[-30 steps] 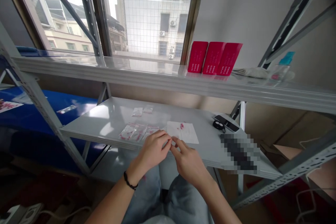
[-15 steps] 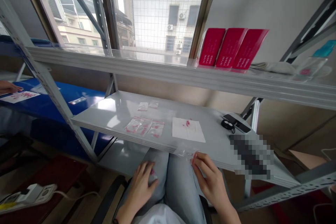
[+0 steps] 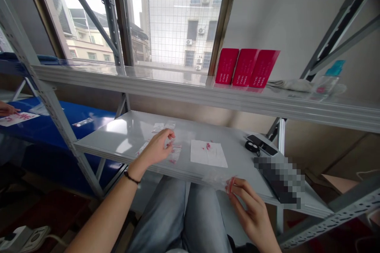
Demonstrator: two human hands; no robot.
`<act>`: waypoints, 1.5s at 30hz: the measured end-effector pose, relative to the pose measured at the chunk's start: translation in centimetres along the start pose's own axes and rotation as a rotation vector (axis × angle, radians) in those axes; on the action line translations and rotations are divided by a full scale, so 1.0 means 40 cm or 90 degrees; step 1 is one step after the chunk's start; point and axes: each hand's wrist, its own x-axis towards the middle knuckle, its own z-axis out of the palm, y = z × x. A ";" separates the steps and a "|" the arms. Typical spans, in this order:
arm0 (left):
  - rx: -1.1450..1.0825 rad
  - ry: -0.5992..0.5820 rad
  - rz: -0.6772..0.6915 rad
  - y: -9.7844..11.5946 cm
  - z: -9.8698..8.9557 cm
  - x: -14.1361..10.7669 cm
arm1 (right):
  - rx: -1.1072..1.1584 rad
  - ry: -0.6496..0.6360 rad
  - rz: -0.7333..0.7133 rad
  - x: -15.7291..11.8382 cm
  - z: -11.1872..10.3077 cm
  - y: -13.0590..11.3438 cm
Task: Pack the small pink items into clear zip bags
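Note:
My left hand (image 3: 160, 145) is over the shelf with its fingers curled together, pinching a small clear zip bag (image 3: 170, 141) with pink bits in it, mostly hidden by the hand. Beneath and beside it lie small filled zip bags; one (image 3: 175, 154) shows to the right, another is partly covered on the left. My right hand (image 3: 247, 201), by the front edge, grips clear plastic zip bags (image 3: 230, 185) by their red-striped end. Between the hands, a white paper sheet (image 3: 208, 156) carries a little heap of pink pieces (image 3: 208, 146).
Two small clear bags (image 3: 163, 126) lie farther back on the grey shelf (image 3: 237, 178). A phone (image 3: 263, 145) and a black coiled item (image 3: 252, 146) are on the right. Red boxes (image 3: 245, 67) stand on the upper shelf. Another person's hand (image 3: 7, 108) is at the blue table.
My left hand has risen from my lap to the bags on the shelf, bringing the small bag along. My right hand has shifted slightly right and down, still gripping the clear bags. The view has tilted up.

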 end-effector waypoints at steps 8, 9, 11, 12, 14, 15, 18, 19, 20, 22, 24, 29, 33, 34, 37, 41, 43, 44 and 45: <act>-0.033 -0.192 0.076 -0.169 0.038 0.116 | 0.019 -0.007 0.046 -0.012 -0.020 0.021; -0.047 -0.172 0.074 -0.180 0.042 0.112 | 0.019 -0.008 0.053 -0.015 -0.020 0.025; -0.084 -0.114 0.061 -0.198 0.049 0.099 | 0.020 -0.008 0.065 -0.017 -0.017 0.032; -0.105 -0.088 0.051 -0.205 0.054 0.090 | 0.022 -0.006 0.069 -0.017 -0.014 0.035; -0.139 -0.075 0.031 -0.221 0.064 0.066 | 0.031 -0.005 0.076 -0.017 -0.005 0.038; -0.148 -0.094 0.022 -0.231 0.066 0.052 | 0.037 -0.009 0.079 -0.017 0.001 0.040; -0.132 -0.181 0.011 -0.264 0.054 0.014 | 0.055 -0.037 0.083 -0.022 0.015 0.041; -0.110 -0.200 0.011 -0.273 0.043 0.003 | 0.057 -0.046 0.081 -0.023 0.019 0.040; -0.083 -0.207 0.010 -0.277 0.030 -0.007 | 0.057 -0.051 0.077 -0.024 0.023 0.038; -0.027 -0.181 0.001 -0.262 0.007 -0.028 | 0.052 -0.063 0.068 -0.020 0.030 0.029; 0.006 -0.101 -0.024 -0.205 0.000 -0.053 | 0.045 -0.082 0.054 -0.008 0.039 0.012; -0.117 -0.136 0.034 0.057 0.047 -0.145 | 0.046 -0.174 -0.039 0.050 0.070 -0.061; -0.206 -0.237 0.048 0.171 0.080 -0.192 | 0.054 -0.256 -0.116 0.083 0.075 -0.110; -0.220 -0.236 0.040 0.175 0.084 -0.195 | 0.057 -0.271 -0.126 0.087 0.075 -0.117; -0.256 -0.233 0.014 0.160 0.091 -0.196 | 0.060 -0.303 -0.130 0.091 0.075 -0.128; -0.325 -0.247 -0.004 0.137 0.105 -0.197 | 0.070 -0.337 -0.124 0.097 0.079 -0.130; -0.369 -0.253 -0.018 0.129 0.116 -0.202 | 0.077 -0.357 -0.115 0.101 0.081 -0.127; -0.387 -0.253 -0.029 0.124 0.123 -0.205 | 0.079 -0.364 -0.110 0.103 0.082 -0.124; -0.399 -0.250 -0.042 0.120 0.130 -0.208 | 0.079 -0.367 -0.106 0.105 0.084 -0.121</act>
